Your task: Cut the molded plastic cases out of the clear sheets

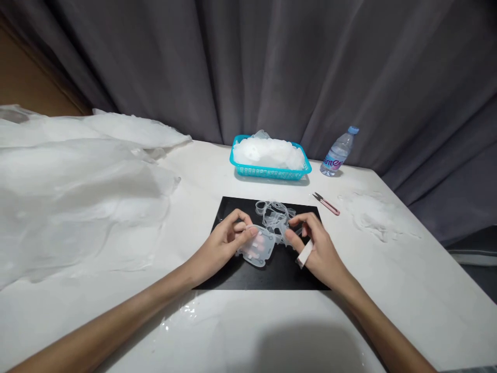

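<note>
Translucent plate (264, 251), pinched between thumb and fingers of the left hand (227, 242) over a black board (248, 281), fingers showing through from behind. Just across from it, the right hand (319, 249), thumb and forefinger parted beside a tangle of clear strips (276, 217), a white strip (305, 254) near the base of the thumb; contact with the tangle impossible to tell. Farther out on the white table (194, 336), pink-handled snips (328, 204) beyond the board's right corner, pale scraps (375, 208) to their right. Behind, a turquoise basket (272, 171) heaped with whitish pieces (267, 152), near a blue-capped bottle (337, 155). At left, spread plastic sheeting (77, 181); at back, gray curtain (252, 67).
</note>
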`<state>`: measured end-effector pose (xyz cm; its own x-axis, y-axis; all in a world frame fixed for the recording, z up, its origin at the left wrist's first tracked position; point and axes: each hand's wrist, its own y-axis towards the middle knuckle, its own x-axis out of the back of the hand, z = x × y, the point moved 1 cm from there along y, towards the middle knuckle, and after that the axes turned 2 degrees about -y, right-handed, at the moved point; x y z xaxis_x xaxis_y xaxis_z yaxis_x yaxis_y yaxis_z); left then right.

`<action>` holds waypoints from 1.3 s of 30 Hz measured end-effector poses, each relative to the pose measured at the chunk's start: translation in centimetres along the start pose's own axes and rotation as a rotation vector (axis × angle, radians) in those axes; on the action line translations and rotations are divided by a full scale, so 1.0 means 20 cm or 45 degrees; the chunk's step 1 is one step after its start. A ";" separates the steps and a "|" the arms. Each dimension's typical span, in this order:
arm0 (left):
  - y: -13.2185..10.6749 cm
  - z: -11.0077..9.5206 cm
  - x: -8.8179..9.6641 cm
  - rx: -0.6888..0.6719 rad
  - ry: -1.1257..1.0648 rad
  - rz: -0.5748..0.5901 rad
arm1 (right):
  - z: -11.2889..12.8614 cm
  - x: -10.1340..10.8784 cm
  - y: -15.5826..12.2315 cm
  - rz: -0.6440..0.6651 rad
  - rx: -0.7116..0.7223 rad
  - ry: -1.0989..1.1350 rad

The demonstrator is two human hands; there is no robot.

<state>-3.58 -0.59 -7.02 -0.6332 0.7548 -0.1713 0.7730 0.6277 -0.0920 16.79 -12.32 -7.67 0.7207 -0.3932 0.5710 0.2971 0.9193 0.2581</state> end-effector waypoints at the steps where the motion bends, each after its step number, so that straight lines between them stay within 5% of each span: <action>1: 0.00 0.00 -0.01 0.027 -0.043 -0.019 | 0.00 -0.01 -0.01 0.068 0.007 0.018; 5: 0.00 0.03 -0.03 0.144 -0.116 -0.056 | 0.03 -0.02 -0.03 0.276 -0.060 0.164; 19: -0.03 0.05 -0.07 0.218 -0.158 0.024 | 0.03 0.03 -0.05 0.426 -0.094 0.319; 24: -0.08 0.07 -0.15 0.392 -0.290 0.044 | 0.04 -0.02 -0.02 0.174 0.089 0.016; 27: -0.12 0.08 -0.20 0.450 -0.311 0.224 | 0.02 -0.04 0.02 -0.003 0.237 -0.263; 30: -0.13 0.07 -0.20 0.357 -0.142 0.334 | -0.02 0.00 0.05 -0.049 0.226 -0.333; 39: -0.06 -0.04 -0.05 0.051 -0.024 0.287 | -0.15 0.19 0.07 -0.281 0.130 -0.276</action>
<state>-3.89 -2.01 -5.86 -0.4437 0.8712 -0.2102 0.8961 0.4352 -0.0877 21.84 -12.54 -7.54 0.4923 -0.5872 0.6426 0.3588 0.8095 0.4648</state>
